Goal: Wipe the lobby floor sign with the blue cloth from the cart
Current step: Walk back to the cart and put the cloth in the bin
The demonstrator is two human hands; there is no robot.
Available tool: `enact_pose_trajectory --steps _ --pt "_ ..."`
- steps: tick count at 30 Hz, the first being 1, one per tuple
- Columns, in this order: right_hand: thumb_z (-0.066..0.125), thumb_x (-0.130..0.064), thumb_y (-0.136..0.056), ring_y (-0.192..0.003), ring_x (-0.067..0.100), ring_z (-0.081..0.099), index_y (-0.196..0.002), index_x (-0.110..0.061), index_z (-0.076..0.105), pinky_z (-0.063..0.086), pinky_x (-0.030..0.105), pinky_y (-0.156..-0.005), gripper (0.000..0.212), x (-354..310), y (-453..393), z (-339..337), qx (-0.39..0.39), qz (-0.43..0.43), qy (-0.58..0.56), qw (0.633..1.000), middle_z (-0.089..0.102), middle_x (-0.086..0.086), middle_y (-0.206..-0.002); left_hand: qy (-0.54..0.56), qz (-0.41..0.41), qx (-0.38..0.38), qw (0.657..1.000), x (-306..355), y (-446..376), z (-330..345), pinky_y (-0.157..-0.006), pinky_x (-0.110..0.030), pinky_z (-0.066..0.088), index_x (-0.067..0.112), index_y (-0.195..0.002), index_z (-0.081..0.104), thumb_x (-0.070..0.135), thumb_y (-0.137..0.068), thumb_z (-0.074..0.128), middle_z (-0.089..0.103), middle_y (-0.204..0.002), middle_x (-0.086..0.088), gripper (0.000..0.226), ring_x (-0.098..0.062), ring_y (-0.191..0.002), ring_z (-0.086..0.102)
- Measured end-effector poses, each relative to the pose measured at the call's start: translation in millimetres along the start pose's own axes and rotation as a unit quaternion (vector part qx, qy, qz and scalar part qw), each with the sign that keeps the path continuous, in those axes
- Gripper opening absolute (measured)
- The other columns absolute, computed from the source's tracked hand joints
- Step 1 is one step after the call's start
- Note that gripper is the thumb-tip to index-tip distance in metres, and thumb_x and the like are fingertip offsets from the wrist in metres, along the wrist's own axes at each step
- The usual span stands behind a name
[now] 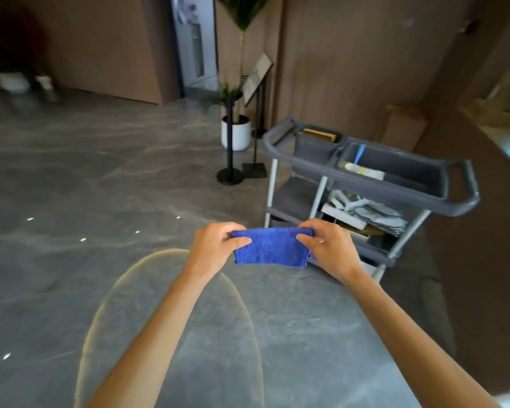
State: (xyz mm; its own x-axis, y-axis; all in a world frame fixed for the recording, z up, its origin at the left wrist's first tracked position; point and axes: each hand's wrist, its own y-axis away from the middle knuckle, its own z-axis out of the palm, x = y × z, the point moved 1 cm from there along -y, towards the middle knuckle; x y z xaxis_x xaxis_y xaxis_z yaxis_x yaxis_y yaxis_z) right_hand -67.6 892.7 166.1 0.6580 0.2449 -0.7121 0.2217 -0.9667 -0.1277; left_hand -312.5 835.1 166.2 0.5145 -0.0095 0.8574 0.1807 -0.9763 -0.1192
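Observation:
A folded blue cloth (271, 247) hangs stretched between my two hands in the middle of the view, above the floor. My left hand (215, 245) pinches its upper left corner and my right hand (329, 247) pinches its upper right corner. The grey three-shelf cart (374, 184) stands just behind and to the right of my hands. The lobby floor sign (258, 79), a slanted board on a thin black stand, is farther back by the brown wall, beyond the cart's left end.
A black post with a round base (230, 175) and a white plant pot (237, 134) stand beside the sign. The cart's top tray holds a spray bottle (357, 167); rags (377, 214) lie on its middle shelf. Grey marble floor (86, 187) spreads to the left.

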Motion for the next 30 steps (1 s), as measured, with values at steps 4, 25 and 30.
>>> enact_pose_trajectory --steps 4,25,30 --pt "0.071 -0.023 -0.09 -0.082 0.01 0.067 -0.091 -0.035 0.073 0.052 0.027 -0.075 0.013 32.7 -14.2 -33.2 0.057 0.036 0.007 0.998 0.076 -0.011 -0.082 0.009 0.044 -0.043 0.998 19.8 -47.8 42.9 -0.068 -0.029 0.047 0.025 -0.086 0.077 0.017 -0.081 0.079 0.074 -0.074 -0.008 0.01 -0.014 -0.064 0.06" --pt "0.059 -0.028 -0.101 -0.069 0.022 0.065 -0.106 -0.027 0.065 0.045 0.028 -0.062 0.007 219.0 -165.1 -206.9 0.074 0.119 0.024 0.99 0.075 0.009 -0.083 0.075 0.106 -0.166 0.978 122.0 -278.3 278.0 -0.073 -0.01 0.05 0.036 -0.087 0.076 0.01 -0.085 0.076 0.079 -0.083 0.013 0.026 0.0 -0.079 0.072" --pt "0.056 -0.027 -0.103 -0.069 0.018 0.066 -0.106 -0.026 0.062 0.045 0.014 -0.054 0.006 248.9 -210.1 -223.1 0.09 0.132 0.015 0.987 0.074 0.003 -0.085 0.063 0.134 -0.182 0.972 133.5 -331.8 310.9 -0.068 -0.003 0.047 0.042 -0.085 0.072 0.012 -0.087 0.074 0.077 -0.083 0.021 0.03 0.005 -0.079 0.071"
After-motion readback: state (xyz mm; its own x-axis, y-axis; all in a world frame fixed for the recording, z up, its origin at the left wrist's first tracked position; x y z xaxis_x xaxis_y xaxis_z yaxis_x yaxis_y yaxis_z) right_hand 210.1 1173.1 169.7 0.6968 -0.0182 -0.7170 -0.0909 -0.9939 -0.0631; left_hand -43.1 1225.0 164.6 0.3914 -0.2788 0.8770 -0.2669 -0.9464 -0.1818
